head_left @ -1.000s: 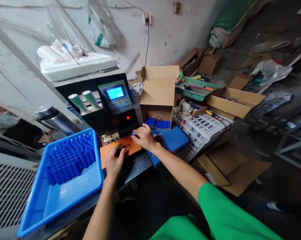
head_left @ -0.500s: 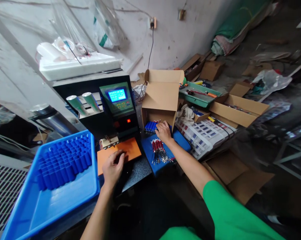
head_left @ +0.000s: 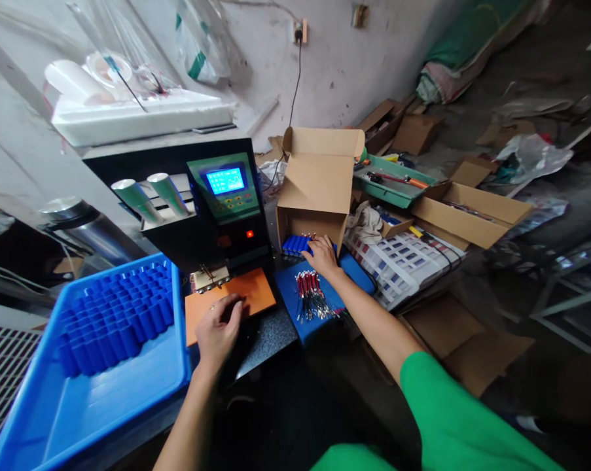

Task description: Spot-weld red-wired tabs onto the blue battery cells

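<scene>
My left hand (head_left: 218, 327) rests on the orange board (head_left: 258, 292) in front of the black machine (head_left: 177, 252) with a lit screen. Its fingers curl loosely, the thumb stands apart, and no object shows in it. My right hand (head_left: 323, 254) reaches to the open cardboard box (head_left: 315, 186), fingers spread over the right end of a row of blue cells (head_left: 295, 245). Whether the fingertips touch a cell is hard to tell. Red and black wires (head_left: 312, 297) lie in a bundle on the blue mat (head_left: 288, 281) just below my right hand.
A blue tray (head_left: 103, 409) at the left holds many blue cylinders (head_left: 113, 320). Behind it stands a steel flask (head_left: 91, 226). A green tray (head_left: 391, 190) with tools and an open carton (head_left: 465, 212) are at the right. White foam (head_left: 143, 121) tops the machine.
The view has shifted slightly, so the machine and blue tray appear farther left. My right hand stays at the box's front and my left hand stays on the orange board.
</scene>
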`<state>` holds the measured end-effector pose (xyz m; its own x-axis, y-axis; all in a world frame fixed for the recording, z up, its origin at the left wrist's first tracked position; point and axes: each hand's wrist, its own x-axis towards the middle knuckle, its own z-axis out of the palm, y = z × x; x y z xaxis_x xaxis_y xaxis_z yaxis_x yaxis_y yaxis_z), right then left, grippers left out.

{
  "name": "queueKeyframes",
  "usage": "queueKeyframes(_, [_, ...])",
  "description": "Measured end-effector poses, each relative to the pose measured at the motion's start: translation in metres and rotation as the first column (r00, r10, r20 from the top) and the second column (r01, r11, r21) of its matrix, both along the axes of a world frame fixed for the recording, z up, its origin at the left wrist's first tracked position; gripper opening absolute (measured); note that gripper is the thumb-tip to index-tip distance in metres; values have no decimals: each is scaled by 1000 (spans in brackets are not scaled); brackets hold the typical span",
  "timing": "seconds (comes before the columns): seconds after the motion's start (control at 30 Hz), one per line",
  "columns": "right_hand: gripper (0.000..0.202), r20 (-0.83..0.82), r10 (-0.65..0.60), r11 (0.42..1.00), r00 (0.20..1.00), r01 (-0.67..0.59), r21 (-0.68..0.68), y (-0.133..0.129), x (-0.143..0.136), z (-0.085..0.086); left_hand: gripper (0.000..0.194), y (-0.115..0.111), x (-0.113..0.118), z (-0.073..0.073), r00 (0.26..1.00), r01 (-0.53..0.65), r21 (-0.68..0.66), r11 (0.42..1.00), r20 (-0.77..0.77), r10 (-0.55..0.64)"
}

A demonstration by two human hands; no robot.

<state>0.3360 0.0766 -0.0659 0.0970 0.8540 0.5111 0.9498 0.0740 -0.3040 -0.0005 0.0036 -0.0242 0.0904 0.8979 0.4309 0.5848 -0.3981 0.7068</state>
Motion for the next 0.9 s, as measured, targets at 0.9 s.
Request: queueKeyframes(0.9, [11,-561,-118,961,820,-49,-273,-54,2,23,36,0,4,5,998,32,-51,998,60,-29])
